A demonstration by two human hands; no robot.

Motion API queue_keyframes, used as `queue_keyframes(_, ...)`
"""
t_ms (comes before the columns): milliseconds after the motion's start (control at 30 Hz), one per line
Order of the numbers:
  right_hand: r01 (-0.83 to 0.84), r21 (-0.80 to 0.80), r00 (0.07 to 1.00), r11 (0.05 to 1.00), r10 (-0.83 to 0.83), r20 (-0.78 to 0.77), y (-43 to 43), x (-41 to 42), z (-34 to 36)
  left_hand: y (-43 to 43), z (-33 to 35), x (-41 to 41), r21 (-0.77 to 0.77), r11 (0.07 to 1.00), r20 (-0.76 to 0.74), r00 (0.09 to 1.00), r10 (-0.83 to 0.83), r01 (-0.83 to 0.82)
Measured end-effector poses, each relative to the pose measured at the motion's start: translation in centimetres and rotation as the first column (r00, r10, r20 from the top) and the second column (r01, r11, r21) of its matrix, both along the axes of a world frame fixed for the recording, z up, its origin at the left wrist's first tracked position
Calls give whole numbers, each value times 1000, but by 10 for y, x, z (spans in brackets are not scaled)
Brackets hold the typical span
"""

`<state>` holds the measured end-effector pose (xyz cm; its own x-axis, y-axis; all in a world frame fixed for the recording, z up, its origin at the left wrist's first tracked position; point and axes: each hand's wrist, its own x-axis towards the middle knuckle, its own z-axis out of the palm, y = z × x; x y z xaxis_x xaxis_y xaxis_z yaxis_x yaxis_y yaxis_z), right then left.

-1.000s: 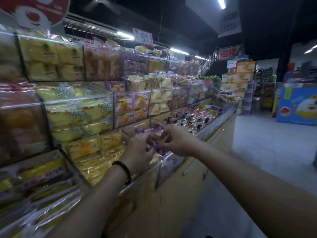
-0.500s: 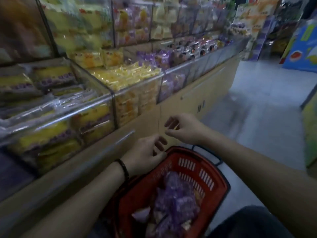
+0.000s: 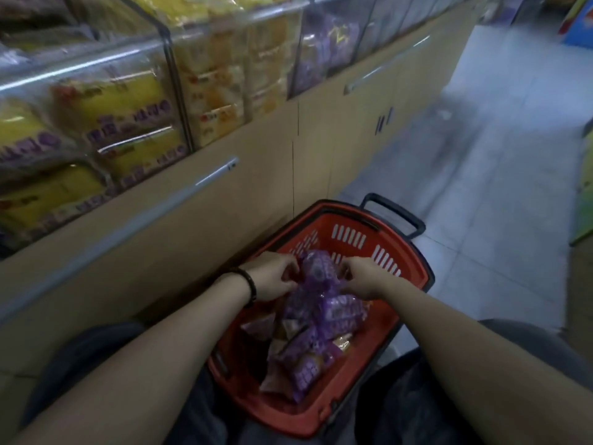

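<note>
"Where was the purple packet [image 3: 317, 272], from where you stood?"

"Over the far end of the red basket [image 3: 414, 252], on top of the heap. The left grip [image 3: 272, 277] was clenched on its left edge and the right grip [image 3: 365, 281] pinched its right edge, with the fingers of both curled in."

"And inside the basket?"

"A loose pile of other purple packets [image 3: 324, 319], lying every which way. A few pale brownish wrappers [image 3: 256, 329] were tucked under them (too blurred for me to say what they were). The basket stood low between the person's legs [image 3: 401, 399], above the grey floor [image 3: 481, 187], and its black handle [image 3: 396, 216] stuck out at the far side."

"Was it close to the shelving?"

"Just beside the beige counter [image 3: 256, 175], though I could not tell whether they touched. The counter carried clear bins [image 3: 96, 64] in a row. The nearest held yellow packets [image 3: 122, 110] with purple lettering, stacked flat. The next held paler orange-and-white packets [image 3: 218, 91], also stacked. The one after that held purple bin packets [image 3: 327, 56], the same colour as those in the basket."

"Anything on the wrists?"

"A dark bracelet [image 3: 251, 284] on the left one, just behind the grip."
</note>
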<state>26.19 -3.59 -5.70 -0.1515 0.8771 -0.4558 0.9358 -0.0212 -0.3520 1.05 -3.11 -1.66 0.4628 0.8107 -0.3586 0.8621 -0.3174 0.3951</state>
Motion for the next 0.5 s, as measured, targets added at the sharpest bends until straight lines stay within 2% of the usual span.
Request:
queue_keyframes(133, -135, -111, 974, 985, 153, 165, -4, 1, -43, 3, -15, 0, -98, 993, -129, 988, -81, 68)
queue_keyframes(333, -205, -57, 947, 977, 212, 241, 1, -11, -81, 6, -19, 2, -118, 990, -124, 988, -89, 74)
queue_keyframes(500, -333, -52, 906, 942, 334, 261, 3, -11, -68, 5, -12, -8, -186, 983, -149, 988, -38, 10)
